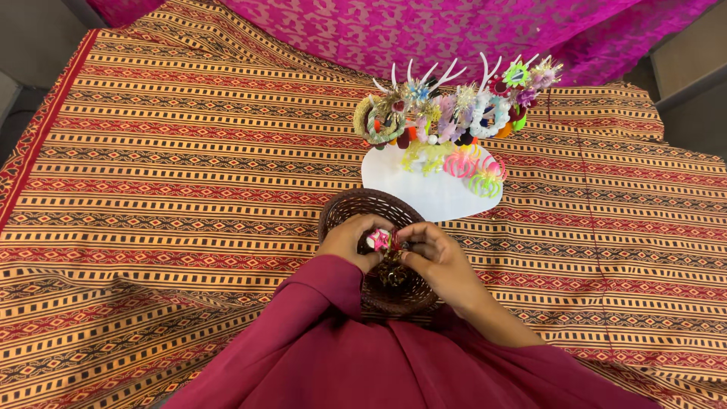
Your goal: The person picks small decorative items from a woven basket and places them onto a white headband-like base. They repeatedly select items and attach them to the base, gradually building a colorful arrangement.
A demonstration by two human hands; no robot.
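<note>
— Grip first: the left hand (350, 241) and the right hand (435, 254) both have their fingertips pressed in on one small pink-and-white hair tie with a star-like ornament (381, 239), pinching it between them just above the round dark-brown woven wicker basket (342, 210).

— How would you judge its handling?

— Light, soft and springy, I'd say: elastic that gives, with a small stiffer trim on it. Not slippery, and hardly fragile, though the ornament could bend or snag. Best held by the band at the sides, as both hands do, not by the trim.

— Counts, left to right?

— One striped orange, black and red woven cloth (174, 189) over the worktop. One basket, with some dark and golden pieces (394, 274) inside; too tangled and shadowed to count. One tie in the hands. Beyond the basket, one white heart-shaped stand base (424, 193) with white antler-like prongs (448, 76); I make out about eight tips, some hidden. On the prongs hangs a crowd of colourful hair ties (454, 113), gold, blue, lilac, white, green and red; they overlap, so I cannot give a true number. Lower down, one yellow spiral tie (424, 157), one pink (460, 163), one green-and-pink (486, 180).

— And behind?

— One magenta patterned cloth (424, 30), draped at the far edge.
</note>
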